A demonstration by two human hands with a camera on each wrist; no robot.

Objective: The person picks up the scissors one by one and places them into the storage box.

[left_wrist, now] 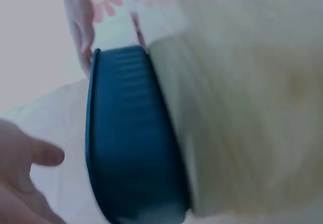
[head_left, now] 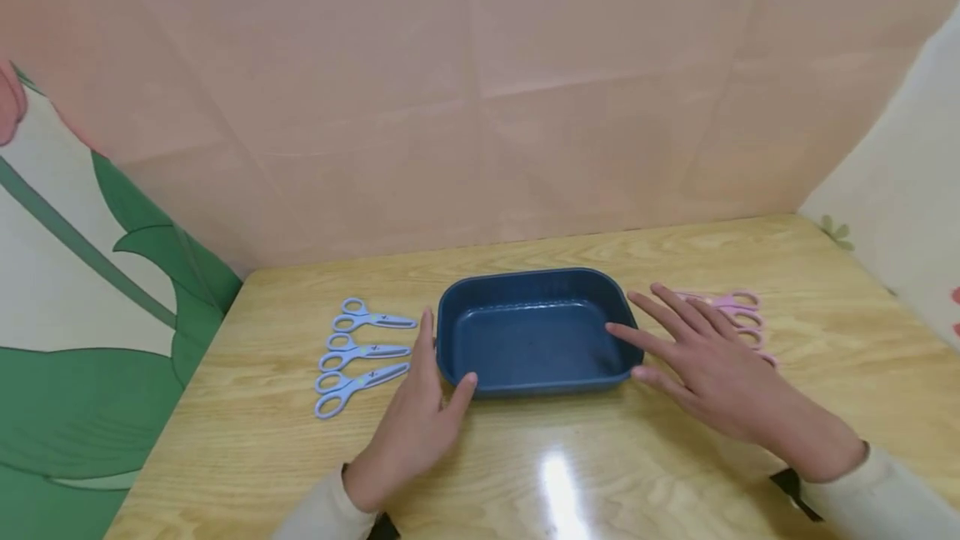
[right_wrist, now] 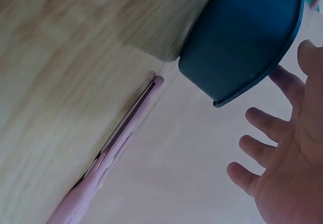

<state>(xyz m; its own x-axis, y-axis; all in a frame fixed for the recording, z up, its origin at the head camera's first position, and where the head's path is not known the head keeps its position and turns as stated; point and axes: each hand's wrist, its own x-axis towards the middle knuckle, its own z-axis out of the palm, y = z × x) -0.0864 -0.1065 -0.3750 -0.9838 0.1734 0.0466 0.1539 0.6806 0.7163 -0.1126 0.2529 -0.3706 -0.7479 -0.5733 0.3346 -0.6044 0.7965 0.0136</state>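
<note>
A dark blue rectangular basin (head_left: 536,344) stands on the table between my two hands. My left hand (head_left: 416,415) is at its left side, fingers extended and thumb apart near the front left corner. In the left wrist view a gap shows between that hand (left_wrist: 25,178) and the basin's wall (left_wrist: 133,128). My right hand (head_left: 723,377) spreads its fingers at the right side, the index finger over the rim in the head view. Whether it touches the rim, I cannot tell. Nothing is held in either hand.
Three pairs of light blue scissors (head_left: 367,352) lie left of the basin, blades towards it. Pink scissors (head_left: 738,301) lie on the right, partly hidden by my right hand. A pinkish sheet (head_left: 480,107) rises behind the wood-grain table (head_left: 262,440).
</note>
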